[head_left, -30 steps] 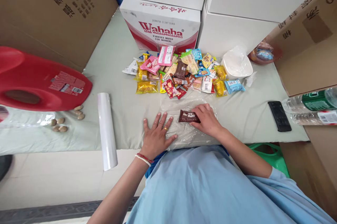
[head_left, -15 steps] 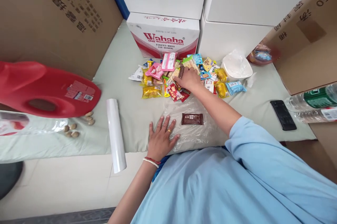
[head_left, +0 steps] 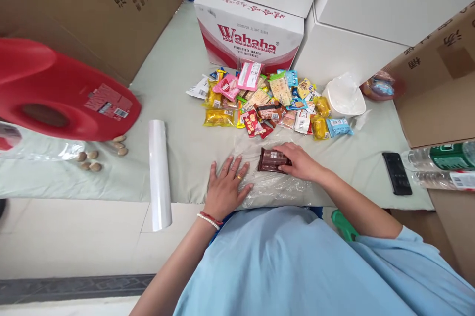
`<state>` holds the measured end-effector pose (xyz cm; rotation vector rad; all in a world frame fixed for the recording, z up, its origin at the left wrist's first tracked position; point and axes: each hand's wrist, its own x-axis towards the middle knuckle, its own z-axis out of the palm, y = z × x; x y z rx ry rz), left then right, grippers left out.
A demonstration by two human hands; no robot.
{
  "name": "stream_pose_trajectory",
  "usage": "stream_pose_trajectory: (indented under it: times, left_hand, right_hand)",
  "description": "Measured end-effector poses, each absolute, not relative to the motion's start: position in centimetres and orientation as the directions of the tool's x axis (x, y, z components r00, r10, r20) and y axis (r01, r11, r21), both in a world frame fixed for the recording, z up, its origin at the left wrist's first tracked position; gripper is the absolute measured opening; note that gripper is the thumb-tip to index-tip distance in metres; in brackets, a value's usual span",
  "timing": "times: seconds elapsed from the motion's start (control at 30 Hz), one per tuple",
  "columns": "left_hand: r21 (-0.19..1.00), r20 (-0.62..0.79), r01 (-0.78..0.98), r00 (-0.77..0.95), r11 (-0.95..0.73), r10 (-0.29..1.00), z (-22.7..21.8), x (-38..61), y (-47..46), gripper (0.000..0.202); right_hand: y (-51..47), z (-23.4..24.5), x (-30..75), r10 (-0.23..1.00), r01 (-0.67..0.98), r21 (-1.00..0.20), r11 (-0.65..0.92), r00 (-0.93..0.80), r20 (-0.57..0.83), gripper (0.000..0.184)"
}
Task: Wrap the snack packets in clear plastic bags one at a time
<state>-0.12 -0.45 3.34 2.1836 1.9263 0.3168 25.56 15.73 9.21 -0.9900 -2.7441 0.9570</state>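
Note:
My left hand (head_left: pixel 227 184) lies flat with fingers spread, at the left edge of a clear plastic sheet (head_left: pixel 276 191) on the cloth-covered table. My right hand (head_left: pixel 300 160) grips a brown-wrapped snack bar (head_left: pixel 273 156) by its right end, low over the sheet. Another dark brown bar lies under it, mostly hidden by the held one. Beyond both hands spreads a pile of small wrapped snacks (head_left: pixel 282 90) in pink, yellow, blue, red and brown packets.
A red jug (head_left: pixel 70 93) and several nuts (head_left: pixel 95 167) are at the left, beside a white roll (head_left: pixel 159 175) overhanging the front edge. Behind the snacks stands a Wahaha carton (head_left: pixel 248 33). Rightward are a white bowl (head_left: pixel 343 108), a phone (head_left: pixel 397 173) and plastic bottles (head_left: pixel 443 156).
My right hand has come back from the snack pile with a brown bar and is now over the bar on the sheet. My left hand stays spread in place. The view has shifted.

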Motion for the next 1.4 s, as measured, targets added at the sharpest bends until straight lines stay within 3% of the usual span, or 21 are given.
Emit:
stream_pose_trajectory:
  times: [0.2, 0.4, 0.6, 0.7, 0.77, 0.87, 0.97, 1.03, 1.1, 1.17, 1.23, 1.3, 1.4]
  left_hand:
    - [0.283, 0.022, 0.952, 0.118, -0.119, 0.993, 3.3, 0.0, -0.3, 0.062]
    - [0.253, 0.019, 0.962, 0.104, -0.106, 0.994, 3.1, 0.1, -0.4, 0.061]
    - [0.23, 0.009, 0.967, 0.111, -0.11, 0.994, 3.0, 0.1, -0.2, 0.063]
    - [0.212, 0.105, 0.975, 0.04, -0.062, 0.994, 3.1, -0.1, -1.1, 0.071]
    - [0.215, 0.231, 0.974, 0.021, -0.072, 0.973, 3.3, -0.4, -2.4, 0.069]
    - [0.281, 0.338, 0.908, 0.211, -0.312, 0.917, 3.5, -1.1, -4.7, 0.051]
    - [0.375, 0.251, 0.781, 0.433, -0.5, 0.866, 3.3, -1.9, -5.7, 0.033]
    - [0.404, 0.165, 0.76, 0.486, -0.509, 0.858, 3.0, -2.3, -5.6, 0.027]
    - [0.445, 0.128, 0.754, 0.48, -0.483, 0.868, 2.9, -2.8, -5.1, 0.023]
    - [0.538, 0.114, 0.723, 0.446, -0.433, 0.888, 3.3, -3.3, -4.6, 0.027]
    - [0.646, 0.076, 0.683, 0.388, -0.342, 0.919, 4.3, -3.8, -3.9, 0.028]
    - [0.715, -0.016, 0.669, 0.307, -0.203, 0.952, 5.7, -4.3, -2.8, 0.03]
    - [0.722, -0.167, 0.692, 0.183, -0.006, 0.969, 7.5, -4.7, -0.2, 0.035]
  right_hand:
    - [13.0, 8.2, 25.0, 0.653, 0.67, -0.394, 0.629, -0.73, -0.2, 0.068]
    - [12.3, 8.4, 23.6, 0.711, 0.729, -0.296, 0.617, -0.678, -0.187, 0.047]
    - [12.2, 8.2, 23.7, 0.7, 0.714, -0.337, 0.614, -0.69, -0.184, 0.054]
    - [12.0, 8.6, 25.2, 0.71, 0.689, -0.428, 0.585, -0.69, -0.14, 0.063]
    - [11.5, 9.2, 27.4, 0.695, 0.6, -0.542, 0.588, -0.718, -0.04, 0.055]
    - [9.9, 10.1, 31.7, 0.574, 0.415, -0.682, 0.602, -0.819, 0.009, 0.034]
    - [7.7, 9.7, 35.4, 0.47, 0.395, -0.711, 0.583, -0.877, -0.102, 0.038]
    - [6.5, 8.5, 36.6, 0.506, 0.454, -0.669, 0.589, -0.852, -0.133, 0.039]
    - [5.6, 7.0, 37.0, 0.563, 0.48, -0.643, 0.597, -0.821, -0.091, 0.027]
    - [5.2, 5.9, 37.0, 0.598, 0.459, -0.667, 0.587, -0.801, -0.025, 0.016]
    - [5.6, 5.8, 36.8, 0.614, 0.411, -0.728, 0.548, -0.789, 0.016, 0.017]
    - [6.5, 6.3, 36.5, 0.644, 0.395, -0.79, 0.468, -0.765, -0.001, 0.02]
    - [8.9, 7.4, 35.9, 0.733, 0.439, -0.848, 0.297, -0.674, -0.092, 0.025]
